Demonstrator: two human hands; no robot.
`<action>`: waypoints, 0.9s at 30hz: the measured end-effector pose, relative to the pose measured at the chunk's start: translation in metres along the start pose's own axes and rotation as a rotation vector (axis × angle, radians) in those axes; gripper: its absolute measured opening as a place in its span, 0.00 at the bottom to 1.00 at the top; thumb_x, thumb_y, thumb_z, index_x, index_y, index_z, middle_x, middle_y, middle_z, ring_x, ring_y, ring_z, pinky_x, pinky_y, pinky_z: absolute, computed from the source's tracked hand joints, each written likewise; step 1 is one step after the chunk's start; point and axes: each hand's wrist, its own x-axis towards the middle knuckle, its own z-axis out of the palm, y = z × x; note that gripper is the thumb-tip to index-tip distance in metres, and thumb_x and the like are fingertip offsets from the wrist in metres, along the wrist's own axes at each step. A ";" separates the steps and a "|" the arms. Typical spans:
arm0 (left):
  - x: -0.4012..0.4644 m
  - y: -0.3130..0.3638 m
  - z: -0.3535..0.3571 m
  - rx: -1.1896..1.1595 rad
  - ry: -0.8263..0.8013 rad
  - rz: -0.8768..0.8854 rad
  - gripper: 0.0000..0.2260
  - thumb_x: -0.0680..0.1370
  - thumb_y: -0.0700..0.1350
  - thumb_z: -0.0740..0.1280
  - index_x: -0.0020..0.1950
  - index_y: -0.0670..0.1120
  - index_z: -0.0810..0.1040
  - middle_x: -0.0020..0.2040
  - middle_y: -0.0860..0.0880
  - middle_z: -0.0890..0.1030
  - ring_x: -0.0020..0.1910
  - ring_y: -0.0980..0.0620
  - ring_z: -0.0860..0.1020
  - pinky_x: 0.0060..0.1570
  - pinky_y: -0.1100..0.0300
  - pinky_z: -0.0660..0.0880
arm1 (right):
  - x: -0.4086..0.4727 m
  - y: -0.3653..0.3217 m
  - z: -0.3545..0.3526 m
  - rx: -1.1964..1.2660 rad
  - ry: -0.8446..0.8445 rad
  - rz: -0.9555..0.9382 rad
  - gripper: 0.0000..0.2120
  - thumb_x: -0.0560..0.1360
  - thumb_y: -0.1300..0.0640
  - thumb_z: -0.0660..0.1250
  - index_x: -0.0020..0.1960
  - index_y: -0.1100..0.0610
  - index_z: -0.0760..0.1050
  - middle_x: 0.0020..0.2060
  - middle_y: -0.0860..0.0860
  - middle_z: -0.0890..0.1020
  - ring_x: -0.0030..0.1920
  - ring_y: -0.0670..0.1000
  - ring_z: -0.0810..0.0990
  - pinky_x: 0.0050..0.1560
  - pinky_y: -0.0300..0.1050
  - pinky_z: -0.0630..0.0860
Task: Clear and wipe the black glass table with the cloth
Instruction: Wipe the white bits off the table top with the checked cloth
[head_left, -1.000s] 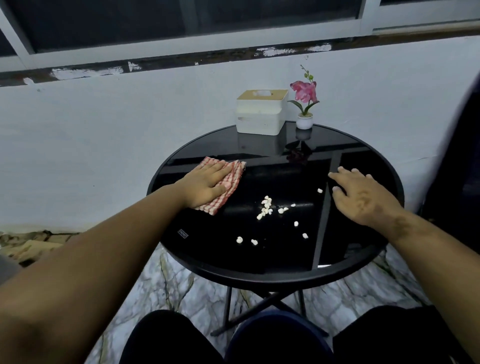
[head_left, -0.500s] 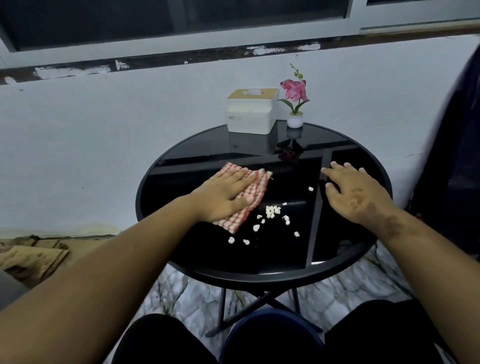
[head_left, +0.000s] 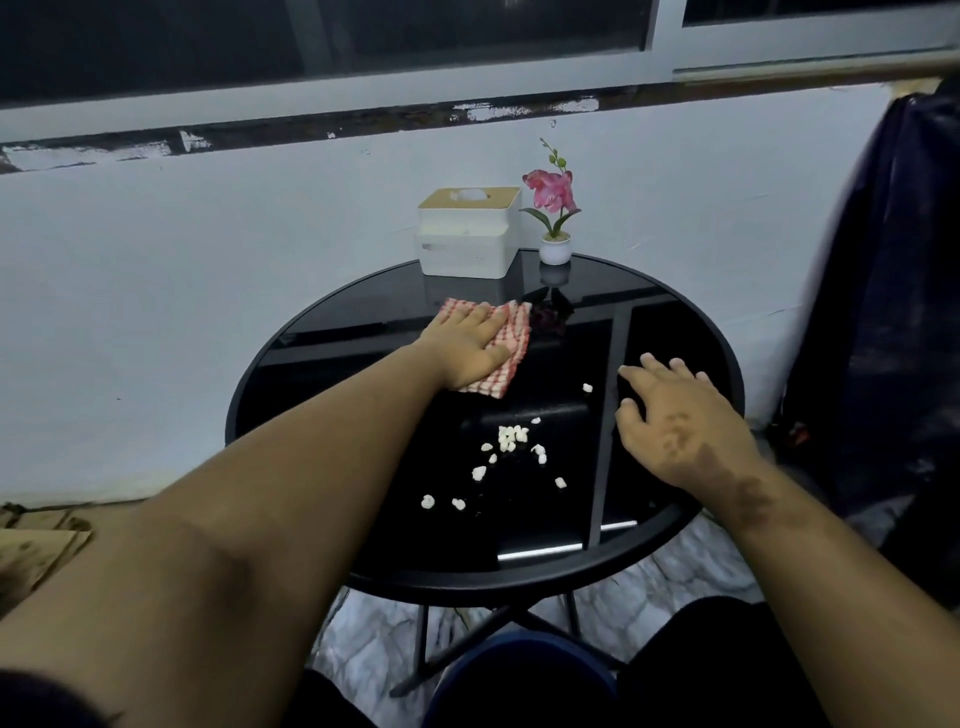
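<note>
**Wiping pass: sweep the crumbs, spare the far-edge items**

We note the left hand (head_left: 470, 345) pressed flat, fingers spread, on the red-checked cloth (head_left: 506, 358), which lies on the far-middle of the black glass table (head_left: 322, 364), near the tissue box (head_left: 467, 231) and flower pot (head_left: 555, 249). The right hand (head_left: 675, 426) rests palm-down and unclenched, grasping nothing. White crumbs (head_left: 511, 439) lie between the hands. We judge it best to keep even palm pressure and draw the cloth toward the crumbs, gathering them without scattering.

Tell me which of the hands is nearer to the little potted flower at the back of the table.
Left. The left hand presses the checked cloth just in front of the potted flower. The right hand lies flat farther forward, toward the table's right edge.
</note>
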 end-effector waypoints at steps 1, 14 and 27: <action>0.004 0.013 0.001 -0.012 0.003 0.009 0.39 0.73 0.70 0.37 0.81 0.54 0.44 0.82 0.46 0.48 0.81 0.46 0.45 0.77 0.44 0.42 | 0.000 0.000 0.000 0.005 0.001 0.001 0.26 0.80 0.49 0.54 0.77 0.51 0.62 0.78 0.52 0.59 0.78 0.56 0.54 0.77 0.53 0.49; -0.059 0.061 0.009 -0.062 0.003 0.132 0.40 0.71 0.71 0.37 0.81 0.56 0.42 0.82 0.50 0.44 0.80 0.49 0.41 0.78 0.45 0.40 | -0.011 0.004 -0.007 0.191 0.088 0.009 0.23 0.80 0.52 0.56 0.76 0.51 0.65 0.77 0.49 0.62 0.78 0.52 0.54 0.77 0.48 0.43; 0.050 0.039 -0.003 -0.049 0.008 -0.100 0.37 0.74 0.69 0.40 0.81 0.55 0.43 0.82 0.47 0.47 0.81 0.44 0.45 0.77 0.42 0.42 | -0.027 0.011 0.004 0.104 0.145 0.066 0.25 0.79 0.49 0.57 0.76 0.51 0.65 0.77 0.52 0.61 0.78 0.53 0.54 0.78 0.49 0.43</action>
